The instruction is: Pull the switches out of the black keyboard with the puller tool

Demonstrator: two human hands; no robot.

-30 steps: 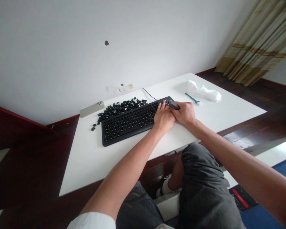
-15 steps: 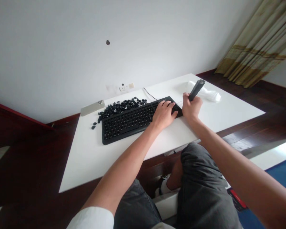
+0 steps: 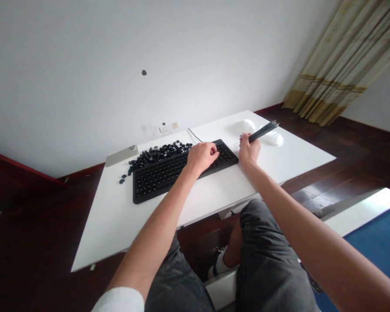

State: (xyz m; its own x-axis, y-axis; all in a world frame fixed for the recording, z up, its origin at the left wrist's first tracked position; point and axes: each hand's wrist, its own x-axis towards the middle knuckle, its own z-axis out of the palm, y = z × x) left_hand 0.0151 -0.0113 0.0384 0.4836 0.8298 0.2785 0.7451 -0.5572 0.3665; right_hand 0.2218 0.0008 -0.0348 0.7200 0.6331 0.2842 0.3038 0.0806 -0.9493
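A black keyboard (image 3: 160, 175) lies on the white table, with most of its keycaps off. My left hand (image 3: 201, 157) is over its right half, fingers curled inward; whatever they may hold is hidden. To the right of the keyboard, my right hand (image 3: 249, 151) is closed around the dark grey handle of a keycap puller (image 3: 264, 131). The handle points up and to the right, and a thin wire loop shows at the other end. Loose black keycaps (image 3: 159, 155) are heaped along the keyboard's back edge, with a few strays at the left.
A phone (image 3: 121, 156) lies face down at the table's back left. Crumpled white plastic (image 3: 273, 138) sits beyond my right hand. A black cable (image 3: 195, 135) runs from the keyboard's back. My knees are at the front edge of the table (image 3: 107, 234).
My left hand has shifted left along the keyboard, and its spread fingers have curled in. The puller in my right hand has tipped lower to the right. The view has shifted slightly.
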